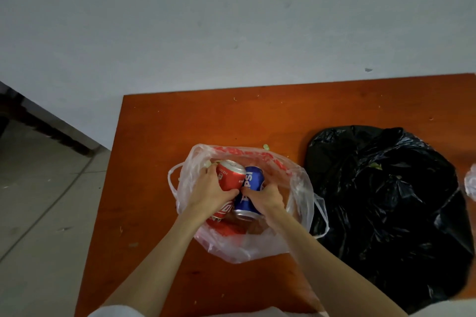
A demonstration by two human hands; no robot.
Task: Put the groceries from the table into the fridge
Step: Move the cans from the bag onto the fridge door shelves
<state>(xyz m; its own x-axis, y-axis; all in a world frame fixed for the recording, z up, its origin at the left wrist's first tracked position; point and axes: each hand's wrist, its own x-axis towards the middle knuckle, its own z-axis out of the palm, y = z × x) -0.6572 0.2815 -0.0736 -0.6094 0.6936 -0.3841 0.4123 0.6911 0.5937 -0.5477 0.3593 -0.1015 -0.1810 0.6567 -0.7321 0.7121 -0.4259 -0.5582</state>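
Observation:
A clear plastic bag [296, 188] with red print lies open on the orange table [159, 136]. Inside it, my left hand [208, 193] grips a red cola can [230, 177]. A second red can [222, 211] lies under that hand, partly hidden. My right hand [265, 199] is closed around a blue Pepsi can [246, 207] that lies on its side. The red can and the blue can touch each other. No fridge is in view.
A large crumpled black plastic bag [386, 213] covers the table's right side, touching the clear bag's handle. A bit of clear plastic [471, 185] shows at the right edge. Small green scraps dot the tabletop. A pale wall stands behind; tiled floor lies to the left.

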